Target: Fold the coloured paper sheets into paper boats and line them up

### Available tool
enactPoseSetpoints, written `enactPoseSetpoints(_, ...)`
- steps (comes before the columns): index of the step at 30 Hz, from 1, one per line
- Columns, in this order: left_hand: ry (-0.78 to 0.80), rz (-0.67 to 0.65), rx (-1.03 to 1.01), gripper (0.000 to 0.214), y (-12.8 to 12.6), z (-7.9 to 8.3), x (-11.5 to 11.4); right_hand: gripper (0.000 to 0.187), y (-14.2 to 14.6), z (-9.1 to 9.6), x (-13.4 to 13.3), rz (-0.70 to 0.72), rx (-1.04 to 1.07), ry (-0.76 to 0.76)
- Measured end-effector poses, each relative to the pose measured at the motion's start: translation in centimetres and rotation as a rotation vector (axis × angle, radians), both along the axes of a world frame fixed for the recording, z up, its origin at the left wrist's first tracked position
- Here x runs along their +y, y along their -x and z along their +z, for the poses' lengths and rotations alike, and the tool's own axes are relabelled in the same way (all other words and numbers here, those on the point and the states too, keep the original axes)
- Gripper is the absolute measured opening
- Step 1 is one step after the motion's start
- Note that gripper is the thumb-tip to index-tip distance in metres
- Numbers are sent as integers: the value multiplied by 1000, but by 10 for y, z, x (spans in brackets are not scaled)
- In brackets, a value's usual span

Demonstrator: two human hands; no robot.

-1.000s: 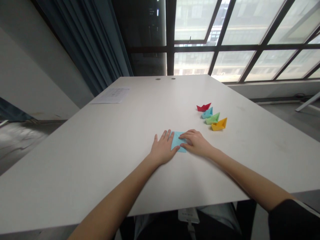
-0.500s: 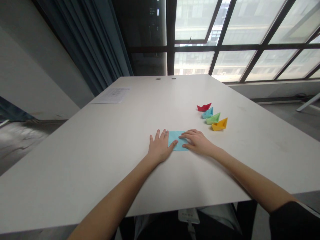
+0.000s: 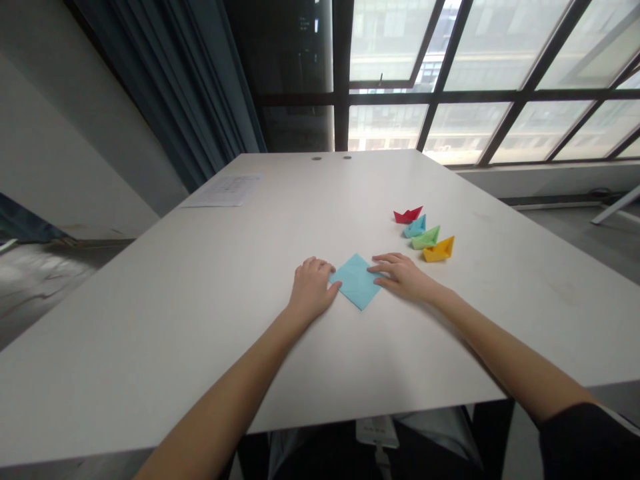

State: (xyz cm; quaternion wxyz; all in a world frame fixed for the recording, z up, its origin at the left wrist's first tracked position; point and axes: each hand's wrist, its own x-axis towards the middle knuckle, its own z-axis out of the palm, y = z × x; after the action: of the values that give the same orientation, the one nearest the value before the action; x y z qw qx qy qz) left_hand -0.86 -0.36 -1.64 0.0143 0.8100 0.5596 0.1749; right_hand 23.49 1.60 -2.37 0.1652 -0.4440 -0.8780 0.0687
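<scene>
A light blue square of folded paper [image 3: 357, 283] lies flat on the white table, one corner pointing toward me. My left hand [image 3: 313, 287] rests at its left corner, with the thumb and index finger apart on either side of that corner and the other fingers slightly bent. At the right corner, my right hand [image 3: 400, 275] has its fingers stretched out and apart, the fingertips touching the paper's edge. Neither hand is closed round the sheet.
Beyond my right hand stand folded paper boats: a red boat [image 3: 408, 215], a blue boat [image 3: 415, 227], a green boat [image 3: 426, 239] and a yellow boat [image 3: 439, 250]. A printed sheet [image 3: 223, 191] lies at the table's [image 3: 175, 320] far left edge.
The blue paper has turned from edge-on to corner-on toward me. My left hand has drawn back a little to the left and its fingers have bent; the right has shifted slightly right.
</scene>
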Motion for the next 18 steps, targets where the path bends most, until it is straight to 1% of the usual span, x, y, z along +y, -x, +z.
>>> enactPoseSetpoints(3, 7, 2, -13, 31, 1, -3, 3, 33, -2, -5, 5, -38, -15, -24)
enactPoseSetpoints(7, 4, 8, -45, 30, 2, -5, 7, 40, -3, -13, 10, -112, 10, -42)
enactPoseSetpoints(11, 0, 2, -89, 28, 2, -7, 10, 35, -1, -15, 10, -129, 71, -59)
enactPoseSetpoints(18, -29, -32, -159, 19, 1, -6, 12, 22, 2, -9, 7, -115, 247, -62)
